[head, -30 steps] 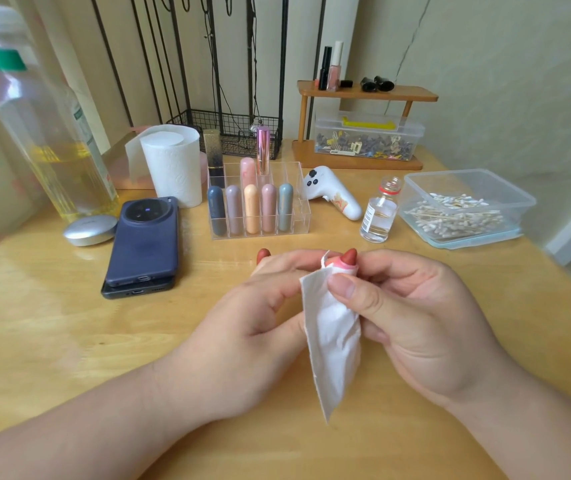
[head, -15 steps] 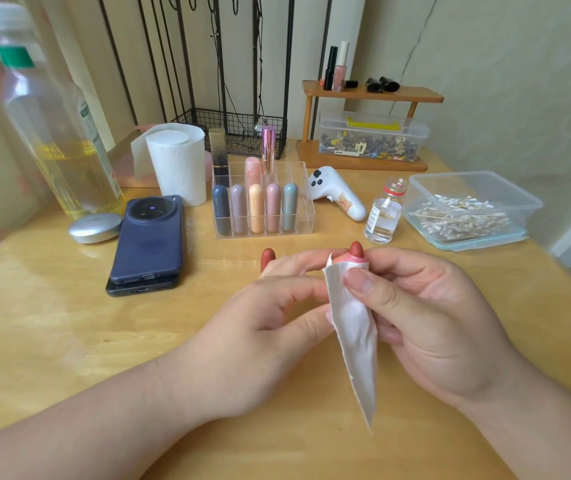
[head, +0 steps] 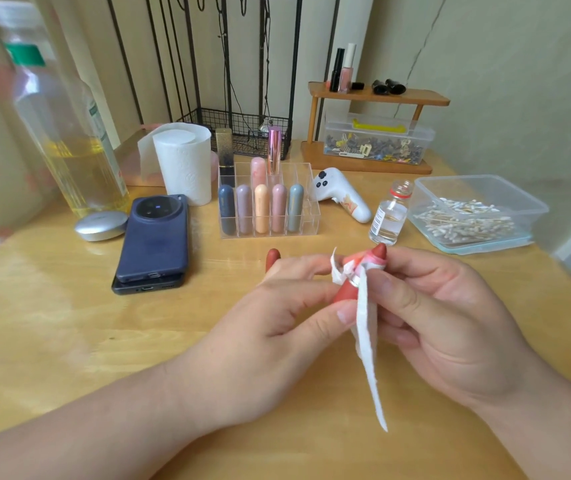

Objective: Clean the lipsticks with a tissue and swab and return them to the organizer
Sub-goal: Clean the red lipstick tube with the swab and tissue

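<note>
- Pinching the lipstick (head: 345,293) by its matte brick-red barrel, our left hand (head: 277,327) holds it tilted above the table (head: 52,323), near the organizer (head: 311,220) but apart from it.
- Our right hand (head: 450,323) grips the tissue (head: 367,344) round the lipstick's silver collar and pink neck; the rounded red tip sticks out past the fingers.
- The tissue is thin, white and crumpled, smeared pink at the top, and its long pointed tail hangs between our hands.
- The organizer is clear plastic with square cells; five smooth capsule tubes (head: 261,209) stand in its front row, with taller tubes (head: 274,147) behind.
- To the left lie stacked phones (head: 154,237), a silver compact (head: 101,226), a paper roll (head: 181,164) and a bottle (head: 69,133) of yellow liquid.
- To the right sit a white controller (head: 342,199), a glass vial (head: 389,216) and a clear box (head: 533,216) of swabs (head: 467,223).
- Nothing lies between our hands and the organizer.
- Something red and rounded shows behind our left fingers; we cannot tell what it is.
- Fingers and tissue hide much of the barrel, and the bottle is blurred.
</note>
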The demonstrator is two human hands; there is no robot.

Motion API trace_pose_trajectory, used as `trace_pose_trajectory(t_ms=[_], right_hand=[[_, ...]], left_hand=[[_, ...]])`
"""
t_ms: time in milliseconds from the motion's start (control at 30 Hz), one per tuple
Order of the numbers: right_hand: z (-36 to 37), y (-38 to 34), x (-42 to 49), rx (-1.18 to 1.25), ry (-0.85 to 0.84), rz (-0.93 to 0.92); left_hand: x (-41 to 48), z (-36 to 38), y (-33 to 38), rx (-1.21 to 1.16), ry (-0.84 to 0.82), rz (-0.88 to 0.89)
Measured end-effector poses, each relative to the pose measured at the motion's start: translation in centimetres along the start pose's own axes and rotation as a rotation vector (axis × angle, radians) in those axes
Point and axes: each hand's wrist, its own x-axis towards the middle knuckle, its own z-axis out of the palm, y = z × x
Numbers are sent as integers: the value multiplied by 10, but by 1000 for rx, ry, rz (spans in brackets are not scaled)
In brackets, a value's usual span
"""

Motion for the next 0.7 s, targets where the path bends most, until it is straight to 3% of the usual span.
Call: trace_pose_trajectory(t_ms=[233, 333, 533, 700], right_hand=[[-4, 5, 2, -21, -39, -28], [-5, 4, 0, 8, -74, -13], [-10, 0, 0, -33, -74, 27], [-8, 1, 0, -21, -95, -22]], left_hand=[[-3, 4, 1, 134, 373, 54], [-3, 3, 6, 53, 334, 50], [-4, -3, 5, -37, 14, 26], [-2, 1, 3, 63, 223, 71]])
